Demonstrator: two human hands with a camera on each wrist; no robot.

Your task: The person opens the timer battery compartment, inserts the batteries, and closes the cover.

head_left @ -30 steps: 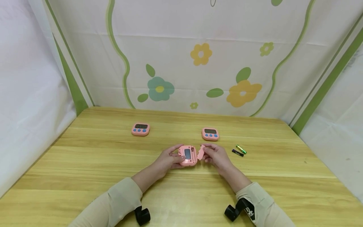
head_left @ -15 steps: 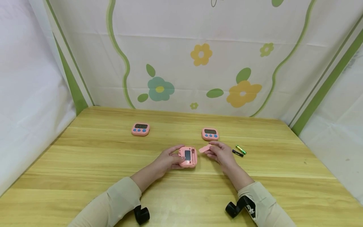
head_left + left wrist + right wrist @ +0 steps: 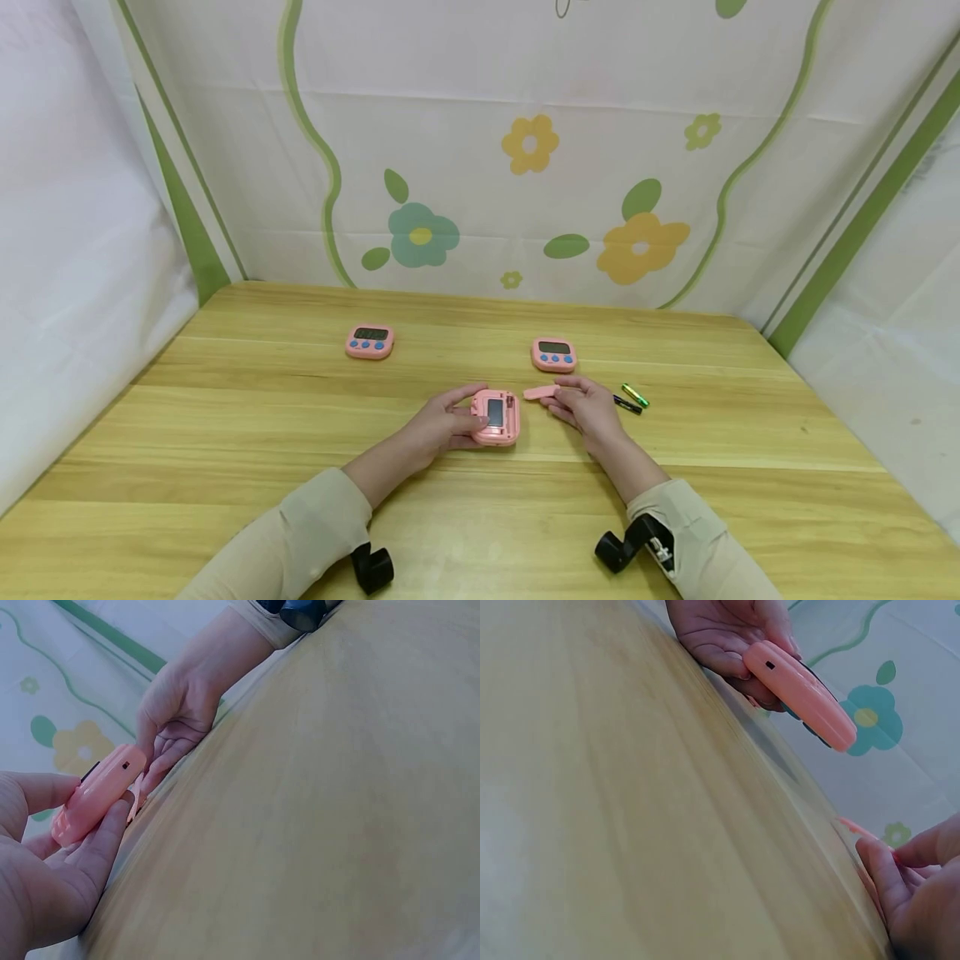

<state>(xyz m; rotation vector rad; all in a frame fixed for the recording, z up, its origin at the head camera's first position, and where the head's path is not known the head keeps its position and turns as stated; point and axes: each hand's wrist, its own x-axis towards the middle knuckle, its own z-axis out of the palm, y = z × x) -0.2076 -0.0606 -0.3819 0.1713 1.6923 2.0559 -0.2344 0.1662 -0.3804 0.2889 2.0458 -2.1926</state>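
Note:
My left hand grips a pink digital timer, its back turned up so that the battery compartment shows uncovered. The thumb lies on the back and the fingers are underneath, as the left wrist view shows with the timer tilted above the table. Between thumb and fingers, my right hand pinches the pink battery cover, just right of the timer and apart from it. In the right wrist view the cover is mostly hidden by the fingers. A black battery and a green battery lie right of this hand.
Two more pink timers with blue buttons lie face up farther back, one at the left and one behind my right hand. The wooden table ends at a flowered cloth backdrop.
The battery cover in my right hand has moved away from the timer and turned from upright to nearly level. My left hand still holds the timer in almost the same place.

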